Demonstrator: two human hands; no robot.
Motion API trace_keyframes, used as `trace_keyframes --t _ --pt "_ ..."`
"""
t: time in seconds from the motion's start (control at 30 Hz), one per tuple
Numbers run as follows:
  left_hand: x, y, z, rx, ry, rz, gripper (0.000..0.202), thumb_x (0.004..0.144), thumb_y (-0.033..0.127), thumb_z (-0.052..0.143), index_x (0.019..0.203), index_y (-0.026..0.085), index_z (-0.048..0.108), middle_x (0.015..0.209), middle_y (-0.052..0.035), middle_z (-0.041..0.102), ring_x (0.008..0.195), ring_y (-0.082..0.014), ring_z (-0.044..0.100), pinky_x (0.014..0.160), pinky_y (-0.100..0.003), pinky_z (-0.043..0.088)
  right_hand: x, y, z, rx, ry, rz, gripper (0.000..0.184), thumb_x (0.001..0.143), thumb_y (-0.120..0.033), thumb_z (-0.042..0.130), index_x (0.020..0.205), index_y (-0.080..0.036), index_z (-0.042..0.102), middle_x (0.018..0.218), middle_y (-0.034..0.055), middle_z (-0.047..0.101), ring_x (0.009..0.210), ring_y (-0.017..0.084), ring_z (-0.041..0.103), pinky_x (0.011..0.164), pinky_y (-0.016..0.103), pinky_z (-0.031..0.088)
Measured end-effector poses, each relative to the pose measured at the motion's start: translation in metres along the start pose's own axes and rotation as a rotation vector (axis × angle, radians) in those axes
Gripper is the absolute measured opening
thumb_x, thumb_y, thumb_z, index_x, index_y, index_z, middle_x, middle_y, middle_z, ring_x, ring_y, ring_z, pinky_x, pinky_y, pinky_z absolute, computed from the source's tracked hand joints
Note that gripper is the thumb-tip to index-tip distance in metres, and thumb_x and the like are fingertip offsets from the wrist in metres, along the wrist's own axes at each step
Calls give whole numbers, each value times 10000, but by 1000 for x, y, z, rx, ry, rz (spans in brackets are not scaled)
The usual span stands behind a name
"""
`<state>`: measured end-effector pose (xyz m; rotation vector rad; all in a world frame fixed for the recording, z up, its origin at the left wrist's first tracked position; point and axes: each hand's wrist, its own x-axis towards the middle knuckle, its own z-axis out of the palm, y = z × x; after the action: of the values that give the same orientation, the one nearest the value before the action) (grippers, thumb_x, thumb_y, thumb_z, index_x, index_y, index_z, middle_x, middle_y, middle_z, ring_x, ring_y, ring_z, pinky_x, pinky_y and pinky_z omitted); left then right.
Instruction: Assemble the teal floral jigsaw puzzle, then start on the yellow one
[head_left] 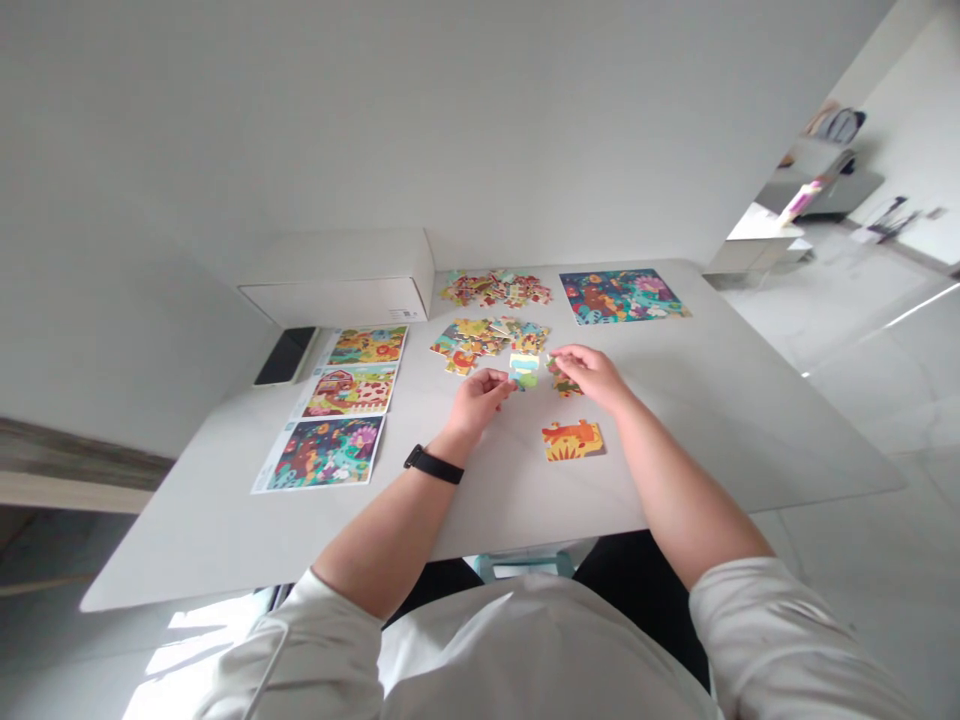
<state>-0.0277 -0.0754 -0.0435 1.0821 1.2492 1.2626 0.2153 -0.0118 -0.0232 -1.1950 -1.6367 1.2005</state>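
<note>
My left hand [477, 397] pinches a small group of joined puzzle pieces [524, 369], pale blue and green, just above the white table [712, 420]. My right hand [591, 372] is closed on another puzzle piece [563, 381] with red and green colours, right beside the first. A joined orange and yellow section [572, 440] lies flat on the table in front of my right wrist. A heap of loose pieces [487, 341] lies just beyond both hands. A black band [433, 464] sits on my left wrist.
A second heap of loose pieces [496, 289] and a finished blue puzzle [622, 296] lie at the far side. A sheet with three reference pictures [343, 409] lies on the left, beside a black phone [285, 355] and a white box [341, 277].
</note>
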Motion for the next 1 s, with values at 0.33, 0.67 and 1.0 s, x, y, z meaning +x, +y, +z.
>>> trace_keyframes --t 0.33,0.67,1.0 --pt "-3 -5 6 31 -32 21 546 701 609 927 965 186 705 848 -56 777 666 -130 615 571 -233 440 -6 -3 23 -13 -192 10 407 788 -630 819 815 -238 714 842 39 814 760 204 695 698 307 539" --pt "0 7 -23 -38 231 125 580 981 752 596 723 238 521 564 49 391 527 -116 396 526 -257 378 5 9 4 22 -69 56 430 782 -651 801 835 -242 681 866 47 805 713 169 658 602 253 494" --pt "9 52 4 573 14 597 422 876 302 846 1256 241 674 1287 -111 690 1189 -263 655 901 -352 574 10 11 4 50 -77 -35 453 796 -683 774 906 -249 706 818 12 760 687 158 648 634 271 509"
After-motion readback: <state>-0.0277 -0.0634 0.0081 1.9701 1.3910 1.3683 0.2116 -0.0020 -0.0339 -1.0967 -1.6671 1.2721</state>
